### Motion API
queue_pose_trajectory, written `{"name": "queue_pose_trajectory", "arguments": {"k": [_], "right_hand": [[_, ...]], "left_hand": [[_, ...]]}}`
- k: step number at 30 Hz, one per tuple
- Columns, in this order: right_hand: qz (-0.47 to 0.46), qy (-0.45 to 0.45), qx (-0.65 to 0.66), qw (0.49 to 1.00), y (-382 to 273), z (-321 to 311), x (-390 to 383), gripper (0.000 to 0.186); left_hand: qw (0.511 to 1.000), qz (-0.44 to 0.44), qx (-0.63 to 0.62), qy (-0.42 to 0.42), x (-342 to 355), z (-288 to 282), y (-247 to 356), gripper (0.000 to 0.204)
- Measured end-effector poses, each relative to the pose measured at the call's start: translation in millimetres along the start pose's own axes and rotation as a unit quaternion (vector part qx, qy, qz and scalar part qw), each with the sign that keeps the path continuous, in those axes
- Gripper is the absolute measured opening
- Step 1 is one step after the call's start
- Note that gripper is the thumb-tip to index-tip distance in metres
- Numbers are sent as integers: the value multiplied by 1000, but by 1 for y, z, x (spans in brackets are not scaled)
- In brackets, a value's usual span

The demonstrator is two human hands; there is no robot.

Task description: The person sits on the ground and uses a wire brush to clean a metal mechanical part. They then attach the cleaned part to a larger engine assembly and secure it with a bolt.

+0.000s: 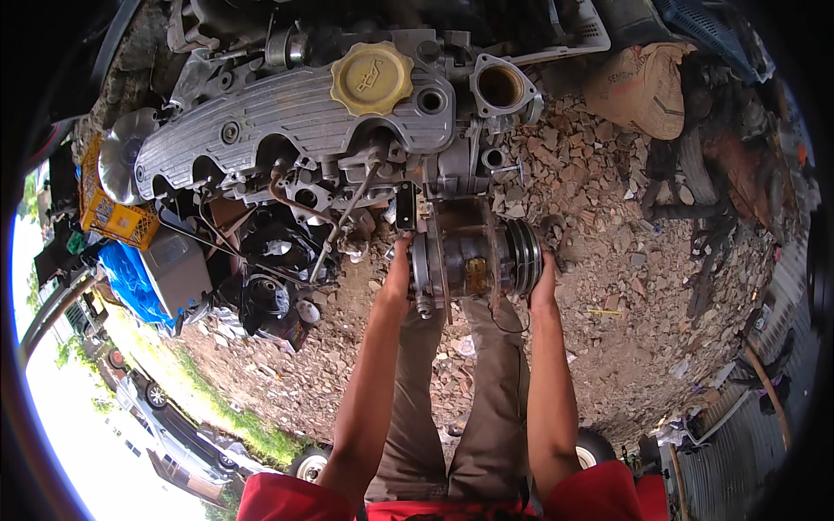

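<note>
A dark, dirty belt-driven engine component [469, 256] with a grooved pulley on its right end sits just below a large engine [261, 139] with a ribbed metal cover and a yellow oil cap [371, 78]. My left hand [400, 265] is closed on the component's left end, beside a black bracket [406, 206]. My right hand [543, 278] grips its pulley end. A round metal flange [499, 87] stands at the engine's right end, above the component.
A yellow crate [120, 221], blue plastic sheeting [135, 278] and assorted parts lie at the left. A brown paper sack [634, 87] and dark scrap are at the right. Rubble covers the ground, and corrugated metal [756, 434] borders the right.
</note>
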State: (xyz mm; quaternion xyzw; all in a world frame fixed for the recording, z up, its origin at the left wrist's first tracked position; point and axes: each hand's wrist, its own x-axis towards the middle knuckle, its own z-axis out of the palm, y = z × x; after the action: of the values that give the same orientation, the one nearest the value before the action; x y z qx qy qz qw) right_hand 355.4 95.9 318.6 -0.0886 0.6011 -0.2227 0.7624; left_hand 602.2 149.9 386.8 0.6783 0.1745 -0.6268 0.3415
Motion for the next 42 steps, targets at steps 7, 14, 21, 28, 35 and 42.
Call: {"name": "queue_pose_trajectory", "arguments": {"k": [7,14,21,28,35,42], "right_hand": [[-23,86,52,995,-1,32,-9,45],[-22,88,65,994,-12,39,-11,40],[-45,122,94,987,-10,46,-12,37],[-87,68,60,992,-20,53,-13,38],[-121,77,41,989,-14,42,4,41],[-91,139,-29,986,-16,47,1,60]], "left_hand": [[999,-24,27,-32,2,-3,25,85],[999,47,10,-3,16,-15,24,89],[964,114,-235,-46,-29,-27,-36,95],[949,244,-182,-78,-11,-14,-85,93],[974,176,-106,90,-12,9,-72,90],[979,116,-158,54,-25,12,-69,103]]}}
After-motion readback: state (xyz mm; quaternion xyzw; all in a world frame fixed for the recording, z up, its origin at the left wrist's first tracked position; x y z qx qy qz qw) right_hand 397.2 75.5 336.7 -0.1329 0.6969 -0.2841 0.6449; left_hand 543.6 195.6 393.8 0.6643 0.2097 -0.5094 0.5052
